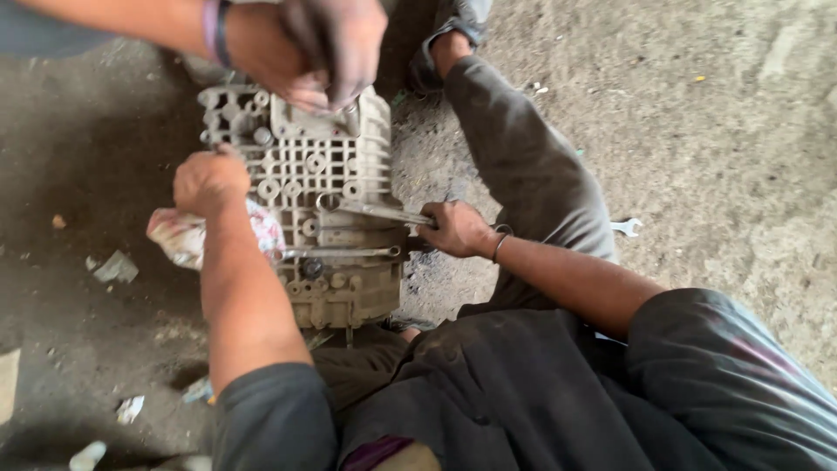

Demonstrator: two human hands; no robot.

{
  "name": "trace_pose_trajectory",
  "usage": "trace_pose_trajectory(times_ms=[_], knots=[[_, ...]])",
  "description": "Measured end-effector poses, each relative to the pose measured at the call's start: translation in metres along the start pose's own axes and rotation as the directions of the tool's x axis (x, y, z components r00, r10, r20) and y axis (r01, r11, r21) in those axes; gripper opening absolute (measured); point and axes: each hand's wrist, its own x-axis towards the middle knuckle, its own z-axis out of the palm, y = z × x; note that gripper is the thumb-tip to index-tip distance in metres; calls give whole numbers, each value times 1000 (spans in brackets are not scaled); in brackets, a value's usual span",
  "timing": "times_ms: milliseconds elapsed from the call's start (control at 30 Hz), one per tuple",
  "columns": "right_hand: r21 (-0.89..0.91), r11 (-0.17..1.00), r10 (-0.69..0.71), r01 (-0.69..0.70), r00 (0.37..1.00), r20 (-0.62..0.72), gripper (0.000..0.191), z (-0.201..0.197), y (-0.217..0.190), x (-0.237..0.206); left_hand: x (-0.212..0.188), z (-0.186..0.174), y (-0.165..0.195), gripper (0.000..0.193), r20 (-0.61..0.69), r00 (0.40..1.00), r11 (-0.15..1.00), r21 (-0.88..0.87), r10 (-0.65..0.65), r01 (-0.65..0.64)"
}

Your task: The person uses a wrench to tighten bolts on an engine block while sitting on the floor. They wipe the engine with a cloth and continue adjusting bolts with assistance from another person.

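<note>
Here, nearest the camera, a dark shirt and dark trousers (523, 166) are seen, the wearer seated on a dusty concrete floor (715, 131) with a ribbed grey metal casing (305, 166) set between the legs. The right hand (458, 228) is closed around the handle of a ring spanner (375, 209), whose ring end is seated on a fastener near the middle of the casing; a bangle is worn at that wrist. The left hand (209, 180) is curled into a loose fist and pressed on the casing's left edge, apparently to steady it; whether anything is gripped inside it cannot be told. Just below that hand a crumpled patterned rag (179, 235) is lodged against the casing, and a second slim tool (340, 253) lies across the ribs a little lower down. Judged from this, a bolt is being turned, and the job would be done best if the ring were kept fully seated and square on the head, the pull made steadily across the handle, and the casing held firmly down by the other hand so it cannot rock. Farther off, at the casing's top edge, a co-worker's hand (323, 48) with a wristband is closed on something small that cannot be made out. Beyond the right leg, an open-ended spanner (626, 228) lies apart on the floor, and paper scraps (115, 267) are scattered to the left.
</note>
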Motion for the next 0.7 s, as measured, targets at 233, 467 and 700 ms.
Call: trace_pose_trajectory(times_ms=[233, 467, 700], knots=[[-1, 999, 36, -36, 995, 97, 38, 7, 2, 8, 6, 9, -34, 56, -112, 866, 869, 157, 488, -469], [-12, 1000, 0, 1, 996, 90, 36, 11, 5, 11, 16, 14, -18, 58, -57, 923, 910, 199, 381, -363], [-14, 999, -28, 29, 995, 94, 35, 12, 6, 11, 8, -3, -23, 60, -71, 918, 916, 133, 390, -379]])
